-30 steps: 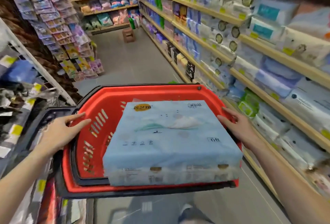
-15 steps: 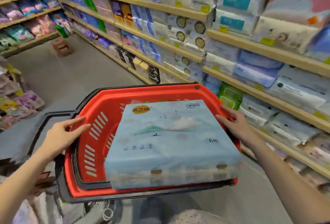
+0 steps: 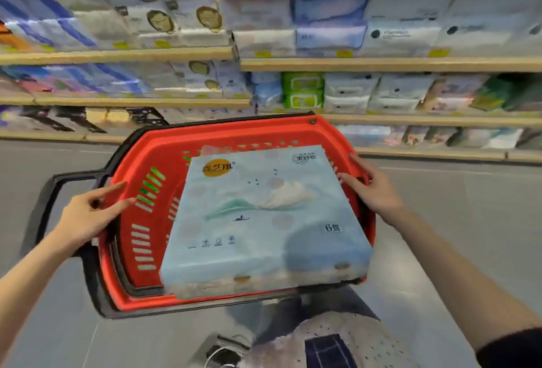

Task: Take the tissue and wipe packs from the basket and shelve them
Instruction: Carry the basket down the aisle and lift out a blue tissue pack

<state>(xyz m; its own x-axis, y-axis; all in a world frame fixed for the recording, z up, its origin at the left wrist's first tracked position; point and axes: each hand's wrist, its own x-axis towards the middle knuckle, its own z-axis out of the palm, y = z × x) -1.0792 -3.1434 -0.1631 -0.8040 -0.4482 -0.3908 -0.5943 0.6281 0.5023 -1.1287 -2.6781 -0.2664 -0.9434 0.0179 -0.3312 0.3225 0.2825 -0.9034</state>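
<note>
Slippage is the main risk. The pack (image 3: 264,215) lies across the top of the basket (image 3: 234,135) rather than down inside it, and its near edge juts over the near rim toward the person. Nothing holds it. The left hand (image 3: 88,215) grips the left rim with the thumb inside. The right hand (image 3: 374,191) curls over the right rim, fingertips just touching the pack's side. With both hands carrying the basket, neither is free to catch anything.

If the basket tips toward the body, the slick wrap would likely let the pack slide off onto the floor (image 3: 454,221). Freeing 1 hand to lift the pack would leave the load on 1 rim, and the basket could swing. The black handle (image 3: 76,174) sticks out left and might snag. The shelves (image 3: 381,64) ahead look full, and blur hides any free slot, so a forced fit could push stock off.
</note>
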